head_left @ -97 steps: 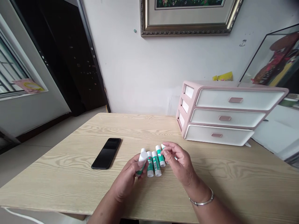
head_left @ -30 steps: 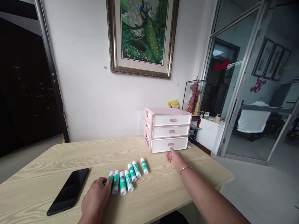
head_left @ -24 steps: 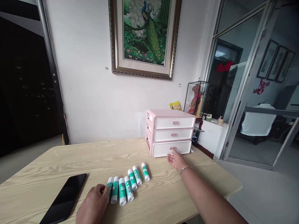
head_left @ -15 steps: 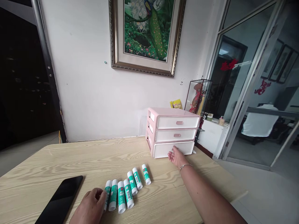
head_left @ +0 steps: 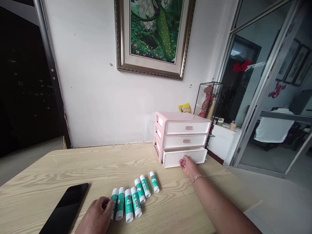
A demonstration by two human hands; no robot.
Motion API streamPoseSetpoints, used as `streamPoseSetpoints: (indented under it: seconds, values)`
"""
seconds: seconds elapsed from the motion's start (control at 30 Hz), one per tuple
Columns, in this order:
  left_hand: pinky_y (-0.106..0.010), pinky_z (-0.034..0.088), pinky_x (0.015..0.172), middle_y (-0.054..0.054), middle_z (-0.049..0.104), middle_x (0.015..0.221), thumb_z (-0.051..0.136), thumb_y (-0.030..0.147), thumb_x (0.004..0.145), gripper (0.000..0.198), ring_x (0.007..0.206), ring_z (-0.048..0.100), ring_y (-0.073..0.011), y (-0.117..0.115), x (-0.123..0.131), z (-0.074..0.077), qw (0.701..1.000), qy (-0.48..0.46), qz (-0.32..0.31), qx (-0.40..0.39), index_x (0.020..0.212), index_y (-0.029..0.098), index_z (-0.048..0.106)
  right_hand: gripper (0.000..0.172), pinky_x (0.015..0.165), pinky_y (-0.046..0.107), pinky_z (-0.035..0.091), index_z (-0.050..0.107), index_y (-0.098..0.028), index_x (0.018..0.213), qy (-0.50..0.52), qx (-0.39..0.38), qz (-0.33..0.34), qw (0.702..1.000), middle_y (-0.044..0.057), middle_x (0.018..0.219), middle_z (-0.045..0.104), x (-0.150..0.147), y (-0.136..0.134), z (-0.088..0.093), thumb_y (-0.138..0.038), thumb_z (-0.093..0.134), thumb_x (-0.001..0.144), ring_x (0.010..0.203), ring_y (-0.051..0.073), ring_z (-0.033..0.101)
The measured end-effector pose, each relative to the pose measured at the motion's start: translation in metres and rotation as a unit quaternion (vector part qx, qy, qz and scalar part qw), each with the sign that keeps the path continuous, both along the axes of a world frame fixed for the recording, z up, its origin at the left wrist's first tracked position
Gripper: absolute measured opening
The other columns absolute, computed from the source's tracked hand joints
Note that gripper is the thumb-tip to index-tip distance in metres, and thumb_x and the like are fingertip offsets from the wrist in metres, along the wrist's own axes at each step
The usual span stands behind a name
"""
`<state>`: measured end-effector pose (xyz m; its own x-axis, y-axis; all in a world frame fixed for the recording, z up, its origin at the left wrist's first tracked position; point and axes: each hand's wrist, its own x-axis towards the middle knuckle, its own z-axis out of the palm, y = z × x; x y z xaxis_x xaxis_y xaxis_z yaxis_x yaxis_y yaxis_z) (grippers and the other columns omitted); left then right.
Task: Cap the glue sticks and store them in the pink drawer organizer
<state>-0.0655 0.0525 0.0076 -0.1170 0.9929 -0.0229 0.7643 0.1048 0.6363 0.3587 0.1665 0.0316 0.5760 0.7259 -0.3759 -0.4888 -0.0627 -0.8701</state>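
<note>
Left hand [head_left: 97,216]: left fingers [head_left: 105,202] curled and closed on the leftmost glue stick [head_left: 114,199], which stands tilted; six more glue sticks [head_left: 136,201] lie in a loose row beside it on a pale wood table [head_left: 48,175]; black smartphone [head_left: 64,208] just left of the hand; right hand [head_left: 188,166]: right fingers [head_left: 183,163] part-open against the bottom drawer [head_left: 195,156] (slightly pulled out; grip cannot be told) of a pink-and-white drawer unit [head_left: 182,117].

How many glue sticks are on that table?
7. They lie side by side in a loose row of glue sticks on the wooden table. The leftmost is at the fingers of the left hand, partly covered; none seems fully hidden.
</note>
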Motion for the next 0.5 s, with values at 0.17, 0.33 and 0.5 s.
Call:
streamPoseSetpoints:
  seconds: [0.17,0.33,0.5]
  values:
    - [-0.035,0.047,0.083,-0.009,0.072,0.106,0.038,0.052,0.091,0.039,0.099,0.067,-0.0287,-0.002,0.000,0.002,1.000,0.001,-0.009,0.001,0.095,0.025,0.066,0.025,0.047,0.017,0.047,0.055,-0.018,0.079,0.004,-0.001,-0.005,1.000,0.000,0.065,0.061,0.002,-0.023,-0.005,-0.036,0.067,0.091,0.055,0.011,0.061]
    - [-0.036,0.048,0.083,-0.009,0.072,0.106,0.041,0.052,0.091,0.039,0.099,0.067,-0.0292,-0.001,-0.001,-0.003,1.000,0.002,-0.004,0.012,0.096,0.025,0.068,0.026,0.046,0.018,0.045,0.052,-0.020,0.077,0.005,-0.002,-0.003,1.000,-0.001,0.063,0.061,0.008,-0.046,-0.006,-0.035,0.069,0.089,0.054,0.011,0.062]
    - [-0.036,0.049,0.080,-0.010,0.073,0.106,0.042,0.052,0.091,0.038,0.097,0.069,-0.0293,0.003,-0.001,-0.012,1.000,0.002,0.002,0.026,0.097,0.025,0.069,0.024,0.047,0.020,0.045,0.053,-0.021,0.083,0.008,-0.023,0.005,1.000,0.000,0.065,0.062,0.011,-0.062,0.000,-0.038,0.068,0.091,0.056,0.013,0.062]
